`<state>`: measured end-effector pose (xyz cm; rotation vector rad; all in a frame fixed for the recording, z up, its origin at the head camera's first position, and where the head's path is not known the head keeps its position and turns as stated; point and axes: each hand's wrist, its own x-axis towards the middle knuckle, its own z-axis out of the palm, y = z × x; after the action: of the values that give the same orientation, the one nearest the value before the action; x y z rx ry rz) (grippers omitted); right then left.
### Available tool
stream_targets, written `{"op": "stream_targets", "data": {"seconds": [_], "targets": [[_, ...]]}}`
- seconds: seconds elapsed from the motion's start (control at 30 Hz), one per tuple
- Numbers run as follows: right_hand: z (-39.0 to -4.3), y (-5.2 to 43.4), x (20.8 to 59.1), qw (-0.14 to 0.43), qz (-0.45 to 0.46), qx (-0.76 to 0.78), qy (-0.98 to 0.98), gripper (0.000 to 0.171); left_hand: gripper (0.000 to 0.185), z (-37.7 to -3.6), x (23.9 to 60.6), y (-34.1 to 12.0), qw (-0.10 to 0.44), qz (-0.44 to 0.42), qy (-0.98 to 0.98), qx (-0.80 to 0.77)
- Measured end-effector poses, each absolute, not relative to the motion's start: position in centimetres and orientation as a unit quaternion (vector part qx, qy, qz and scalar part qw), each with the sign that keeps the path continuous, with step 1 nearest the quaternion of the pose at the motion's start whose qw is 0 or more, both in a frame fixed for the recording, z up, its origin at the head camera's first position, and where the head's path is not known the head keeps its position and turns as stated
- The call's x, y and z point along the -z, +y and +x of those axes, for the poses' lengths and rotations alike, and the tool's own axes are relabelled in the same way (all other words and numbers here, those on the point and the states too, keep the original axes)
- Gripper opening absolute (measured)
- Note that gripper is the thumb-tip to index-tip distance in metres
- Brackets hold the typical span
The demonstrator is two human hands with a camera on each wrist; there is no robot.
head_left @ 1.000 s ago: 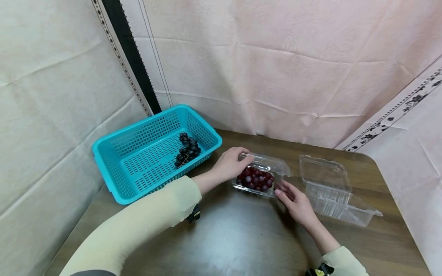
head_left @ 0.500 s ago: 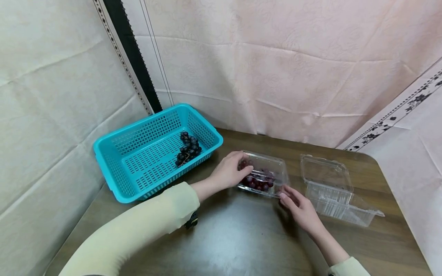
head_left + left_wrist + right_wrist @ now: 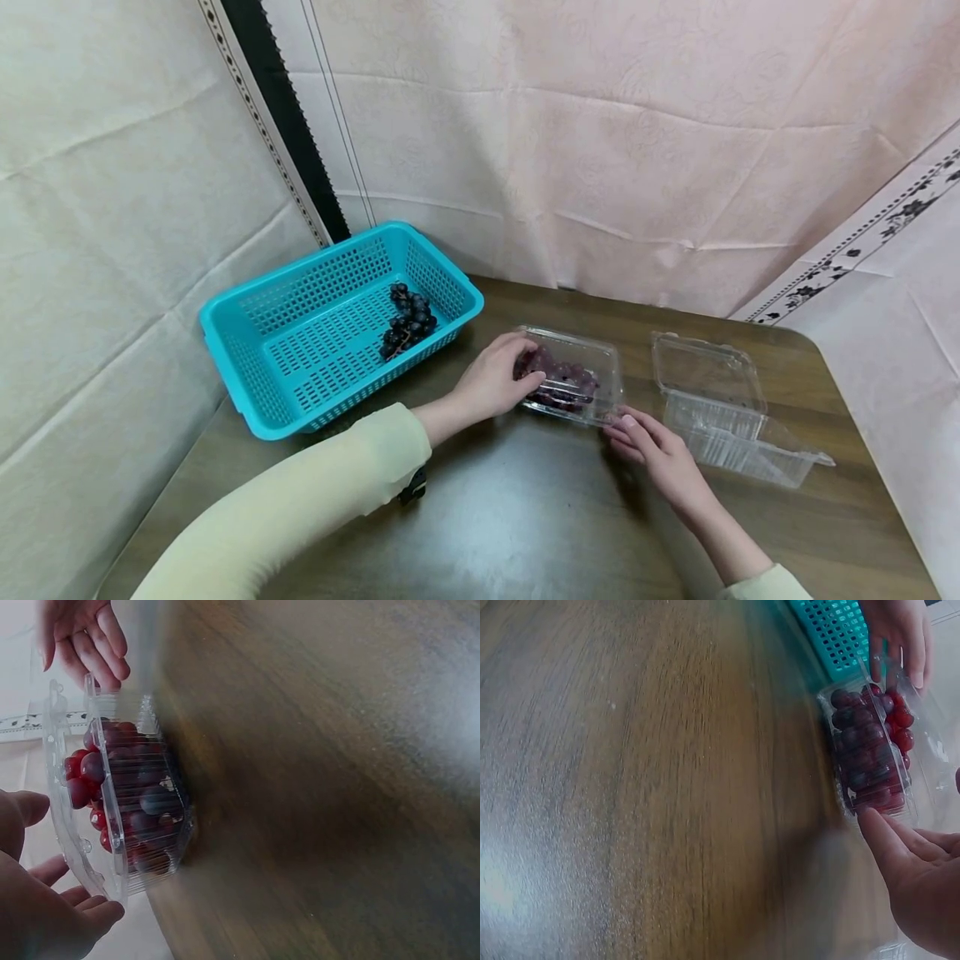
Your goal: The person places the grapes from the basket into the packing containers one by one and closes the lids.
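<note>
A clear plastic clamshell box [image 3: 600,367] holding a bunch of red grapes [image 3: 94,769] sits on the table between my hands. Its lid [image 3: 64,787] lies over the grapes, with a gap between its rim and the base's rim in the left wrist view. My left hand [image 3: 491,379] grips the box's left end, thumb on the near side and fingers toward the far corner. At the right end, my right hand [image 3: 660,454] touches the near corner; its fingers [image 3: 889,840] look fairly straight and the thumb stands apart. A bunch of black grapes [image 3: 408,321] lies in the blue basket [image 3: 300,421].
To the right of my right hand stands another clear clamshell [image 3: 708,375], lid raised, with no fruit visible inside. The brown wooden table [image 3: 480,517] meets pale cloth hangings [image 3: 600,167] at the back and sides. The basket stands near the left hanging.
The lid has come down over the red grapes under my left hand. My right hand has shifted slightly right and down along the box's near right corner.
</note>
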<state>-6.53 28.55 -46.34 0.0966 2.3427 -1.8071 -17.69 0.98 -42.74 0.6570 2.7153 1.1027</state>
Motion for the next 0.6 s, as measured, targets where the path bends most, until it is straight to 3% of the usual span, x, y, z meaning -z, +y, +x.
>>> {"op": "stream_targets", "data": {"seconds": [0.23, 0.6], "targets": [[-6.7, 28.7, 46.2, 0.093, 0.03, 0.616, 0.781, 0.061, 0.051, -17.6, 43.2, 0.9, 0.063, 0.225, 0.903, -0.361], [-8.1, 29.0, 46.0, 0.174, 0.08, 0.618, 0.762, 0.076, 0.051, -17.3, 43.6, 0.7, 0.064, 0.229, 0.902, -0.36]]}}
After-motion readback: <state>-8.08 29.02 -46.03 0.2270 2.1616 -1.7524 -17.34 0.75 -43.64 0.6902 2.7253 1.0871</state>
